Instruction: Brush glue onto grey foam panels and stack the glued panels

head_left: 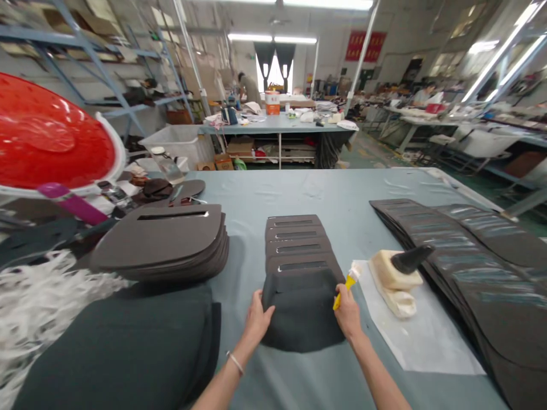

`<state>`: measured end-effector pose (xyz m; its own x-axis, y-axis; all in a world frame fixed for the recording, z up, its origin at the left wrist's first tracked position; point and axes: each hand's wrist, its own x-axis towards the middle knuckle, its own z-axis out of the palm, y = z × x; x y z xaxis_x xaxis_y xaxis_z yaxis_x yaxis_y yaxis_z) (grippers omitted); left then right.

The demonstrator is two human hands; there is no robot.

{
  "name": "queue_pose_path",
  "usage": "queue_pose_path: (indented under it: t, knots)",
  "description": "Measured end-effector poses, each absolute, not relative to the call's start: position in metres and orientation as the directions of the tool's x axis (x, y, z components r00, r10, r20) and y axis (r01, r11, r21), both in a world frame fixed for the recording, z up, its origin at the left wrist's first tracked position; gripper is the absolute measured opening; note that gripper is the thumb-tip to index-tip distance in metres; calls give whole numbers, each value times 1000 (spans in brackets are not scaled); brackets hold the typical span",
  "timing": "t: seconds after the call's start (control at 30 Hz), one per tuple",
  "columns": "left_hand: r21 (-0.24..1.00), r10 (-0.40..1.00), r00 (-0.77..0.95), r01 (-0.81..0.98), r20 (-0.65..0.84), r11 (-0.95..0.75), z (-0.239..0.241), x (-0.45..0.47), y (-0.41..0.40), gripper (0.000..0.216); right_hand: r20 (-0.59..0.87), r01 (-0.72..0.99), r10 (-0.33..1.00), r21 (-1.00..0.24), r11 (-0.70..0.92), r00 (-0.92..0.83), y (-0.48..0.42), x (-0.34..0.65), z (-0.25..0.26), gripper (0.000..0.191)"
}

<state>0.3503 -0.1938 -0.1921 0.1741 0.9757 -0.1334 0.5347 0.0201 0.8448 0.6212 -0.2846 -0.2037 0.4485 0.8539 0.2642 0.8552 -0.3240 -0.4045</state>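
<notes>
At the far left a glossy red basin (47,136) is seen on its side, with white shreds (38,307) heaped below it. Beside these, flat matte dark sheets (128,347) are laid, and behind them a stack (162,242) of brown, rounded, slotted boards.

The left hand (256,319) is laid on the left edge of the piece (301,313), a dark, soft-looking rounded panel at the near end of an overlapped row (297,242) in the middle of the grey table (325,193). Whether its fingers are curled under the edge cannot be told.

The right hand (348,316) is set at the piece's right edge, and a yellow-handled brush (345,285) is pinched in its fingers, bristles up.

The work appears to be brushing, so the piece is best held flat and square to the row, and the bristles kept off clean faces.

Further right, a cream glue pot (393,279) with a black cone spout is stood on a white sheet (427,336). Beyond it, long fanned strips (470,256) with shiny bands are spread.
</notes>
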Motion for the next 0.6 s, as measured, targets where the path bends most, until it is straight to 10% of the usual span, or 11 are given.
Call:
queue_pose_path:
  t: [0.4, 0.6]
  knots:
    - [736, 969, 240, 645, 62, -207, -225, 370, -196, 51, 177, 858, 860, -305, -414, 479, -285, 654, -220, 35]
    - [370, 985, 168, 912, 49, -174, -200, 371, -200, 33, 341, 839, 773, -320, -440, 535, -289, 659, -185, 28]
